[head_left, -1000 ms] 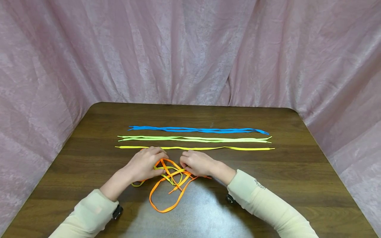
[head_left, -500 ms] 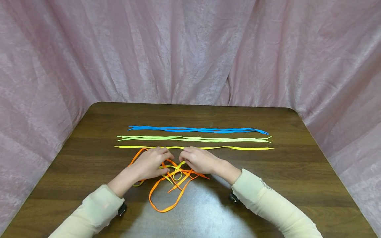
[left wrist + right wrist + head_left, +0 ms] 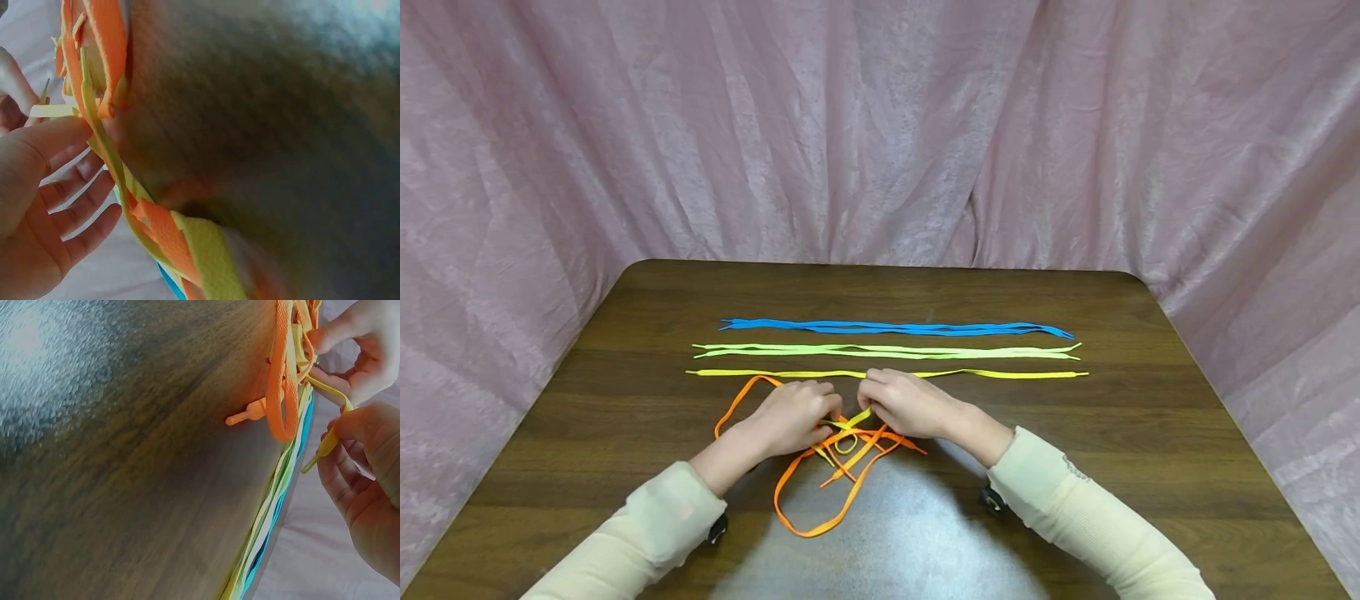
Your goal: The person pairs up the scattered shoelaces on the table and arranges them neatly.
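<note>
A loose tangle of orange shoelace (image 3: 820, 530) and yellow shoelace (image 3: 847, 450) lies on the table in front of the person. My right hand (image 3: 913, 404) pinches the yellow lace near its tipped end (image 3: 328, 445), and that lace runs back into the tangle. At the tangle's left side is my left hand (image 3: 793, 414). Its thumb (image 3: 59, 139) and forefinger hold the tangled laces, while the other fingers are loosely bent. The left hand covers part of the tangle in the head view. An orange lace tip (image 3: 245, 415) sticks out below an orange loop.
Beyond the hands, a single yellow shoelace (image 3: 1022, 375) lies stretched straight. Behind it are light green shoelaces (image 3: 925, 353), then blue shoelaces (image 3: 880, 327), in parallel rows. Pink curtains (image 3: 880, 133) hang around the brown table (image 3: 1112, 467).
The left hand has slid right over the tangle, uncovering an orange curve at its left. The right hand has shifted slightly up and right, and a yellow lace end now stretches to its fingers.
</note>
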Motion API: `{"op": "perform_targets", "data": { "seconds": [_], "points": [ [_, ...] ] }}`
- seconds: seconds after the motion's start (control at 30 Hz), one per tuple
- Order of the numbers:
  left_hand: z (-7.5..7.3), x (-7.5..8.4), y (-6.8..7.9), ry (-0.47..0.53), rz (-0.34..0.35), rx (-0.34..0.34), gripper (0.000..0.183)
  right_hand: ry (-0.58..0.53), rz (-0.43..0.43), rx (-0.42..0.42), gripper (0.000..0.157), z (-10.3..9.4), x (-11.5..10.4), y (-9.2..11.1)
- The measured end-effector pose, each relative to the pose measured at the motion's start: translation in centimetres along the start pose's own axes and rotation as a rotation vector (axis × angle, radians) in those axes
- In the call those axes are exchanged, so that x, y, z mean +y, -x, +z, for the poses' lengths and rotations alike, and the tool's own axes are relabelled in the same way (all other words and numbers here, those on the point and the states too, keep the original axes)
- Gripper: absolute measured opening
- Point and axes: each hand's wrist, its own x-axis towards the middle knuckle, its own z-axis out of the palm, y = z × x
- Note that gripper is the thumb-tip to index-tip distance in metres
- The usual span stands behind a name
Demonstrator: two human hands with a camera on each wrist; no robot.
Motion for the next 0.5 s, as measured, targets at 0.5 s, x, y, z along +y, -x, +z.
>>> {"op": "perform_targets", "data": {
  "seconds": [0.5],
  "points": [
    [-1.3,0.5,1.3,0.054,-0.052,0.008,0.019,-0.058,0.024,0.063,0.014,-1.1,0.8,1.8]
  ]
}}
